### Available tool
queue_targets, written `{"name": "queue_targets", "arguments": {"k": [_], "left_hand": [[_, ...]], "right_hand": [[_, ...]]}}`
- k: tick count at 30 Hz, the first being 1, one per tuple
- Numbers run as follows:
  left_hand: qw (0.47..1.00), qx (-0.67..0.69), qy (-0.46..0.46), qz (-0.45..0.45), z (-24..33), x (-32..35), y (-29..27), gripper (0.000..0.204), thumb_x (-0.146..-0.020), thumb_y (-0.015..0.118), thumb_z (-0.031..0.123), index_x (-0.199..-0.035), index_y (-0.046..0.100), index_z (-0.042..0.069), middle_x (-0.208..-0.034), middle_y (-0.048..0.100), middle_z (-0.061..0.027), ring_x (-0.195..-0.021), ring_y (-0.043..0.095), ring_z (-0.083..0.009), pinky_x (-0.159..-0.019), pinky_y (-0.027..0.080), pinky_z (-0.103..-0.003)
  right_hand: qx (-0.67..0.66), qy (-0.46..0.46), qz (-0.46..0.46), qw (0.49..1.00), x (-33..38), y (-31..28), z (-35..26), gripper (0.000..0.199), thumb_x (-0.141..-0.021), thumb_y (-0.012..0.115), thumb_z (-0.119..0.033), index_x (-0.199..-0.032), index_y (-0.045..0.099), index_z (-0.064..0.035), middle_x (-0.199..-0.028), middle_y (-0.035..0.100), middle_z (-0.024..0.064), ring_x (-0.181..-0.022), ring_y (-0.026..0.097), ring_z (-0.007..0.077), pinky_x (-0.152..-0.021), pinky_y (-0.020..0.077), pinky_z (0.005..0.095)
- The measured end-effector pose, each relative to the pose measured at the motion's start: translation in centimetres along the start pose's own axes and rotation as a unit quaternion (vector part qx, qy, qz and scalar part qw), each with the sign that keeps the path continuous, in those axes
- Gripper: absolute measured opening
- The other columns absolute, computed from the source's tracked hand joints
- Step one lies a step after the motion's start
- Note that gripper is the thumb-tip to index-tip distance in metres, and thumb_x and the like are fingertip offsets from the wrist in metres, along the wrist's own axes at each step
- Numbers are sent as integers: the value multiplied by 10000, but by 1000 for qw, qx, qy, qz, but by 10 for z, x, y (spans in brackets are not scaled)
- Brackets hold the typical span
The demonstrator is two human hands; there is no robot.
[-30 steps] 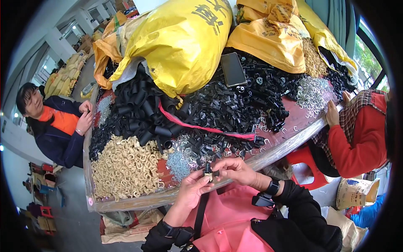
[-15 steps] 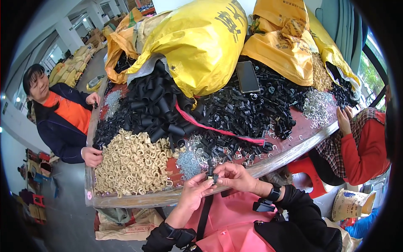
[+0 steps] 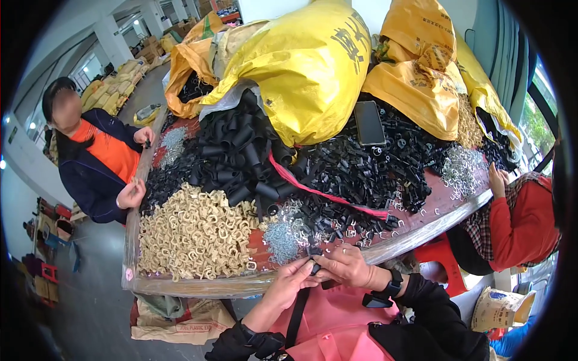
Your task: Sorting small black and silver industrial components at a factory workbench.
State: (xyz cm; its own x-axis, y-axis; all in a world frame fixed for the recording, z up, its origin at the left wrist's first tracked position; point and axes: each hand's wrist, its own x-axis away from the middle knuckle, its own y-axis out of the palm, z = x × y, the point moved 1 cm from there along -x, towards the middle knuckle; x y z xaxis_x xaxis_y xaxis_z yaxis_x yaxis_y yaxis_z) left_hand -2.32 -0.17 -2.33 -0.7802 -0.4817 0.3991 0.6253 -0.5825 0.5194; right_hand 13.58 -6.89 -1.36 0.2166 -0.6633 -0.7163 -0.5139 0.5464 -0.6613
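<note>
My left hand [image 3: 290, 283] and my right hand [image 3: 343, 265] meet at the table's near edge, fingertips pinched together on a small black plastic part [image 3: 314, 262]. A black strap [image 3: 296, 319] hangs down from between them over a pink apron [image 3: 334, 328]. Just beyond the fingers lie a heap of small silver metal pieces [image 3: 282, 239] and loose black plastic parts [image 3: 355, 180]. My right wrist wears a black watch [image 3: 392, 281].
The table [image 3: 421, 225] holds beige rings [image 3: 192, 234], black tubes [image 3: 241, 156], a red strap [image 3: 325, 192], a phone [image 3: 368, 122] and big yellow sacks [image 3: 301, 66]. A person in orange and navy [image 3: 99, 162] sits at left, another in red [image 3: 518, 222] at right.
My view has shifted slightly; both hands stay together on the small black part. The person at left has drawn one hand back from the beige rings.
</note>
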Motion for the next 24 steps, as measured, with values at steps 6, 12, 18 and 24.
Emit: {"name": "queue_targets", "arguments": {"k": [6,12,18,24], "left_hand": [[1000,12,-12,-6,-2,-1,-10,279,-878,459,182,-1094,496,9,-891,583,-76,-764,585,-131,-657,493,-232],[1000,2,24,-2,-1,6,-24,291,-872,473,184,-1101,489,6,-891,582,-69,-753,581,-126,-644,481,-219],[994,-33,103,18,6,11,-68,283,-867,475,159,-1097,483,-4,-874,582,-76,-735,578,-131,-650,478,-231],[986,-33,153,50,15,21,-66,268,-858,481,122,-1082,462,-24,-914,573,-102,-754,581,-150,-684,486,-254]], "right_hand": [[-12,-8,-38,999,-4,8,0,367,-694,637,-223,-1001,571,-35,-588,414,4,-504,464,132,-485,403,269],[-11,-6,-105,994,-20,24,-3,362,-687,643,-215,-1003,570,-53,-580,420,10,-481,457,151,-474,400,279],[-41,41,-92,994,-61,47,23,362,-669,648,-178,-992,548,-50,-658,459,55,-558,496,210,-505,421,326],[116,68,-187,973,-105,102,62,453,-625,643,-150,-1036,486,-39,-894,475,113,-718,539,275,-595,460,330]]}}
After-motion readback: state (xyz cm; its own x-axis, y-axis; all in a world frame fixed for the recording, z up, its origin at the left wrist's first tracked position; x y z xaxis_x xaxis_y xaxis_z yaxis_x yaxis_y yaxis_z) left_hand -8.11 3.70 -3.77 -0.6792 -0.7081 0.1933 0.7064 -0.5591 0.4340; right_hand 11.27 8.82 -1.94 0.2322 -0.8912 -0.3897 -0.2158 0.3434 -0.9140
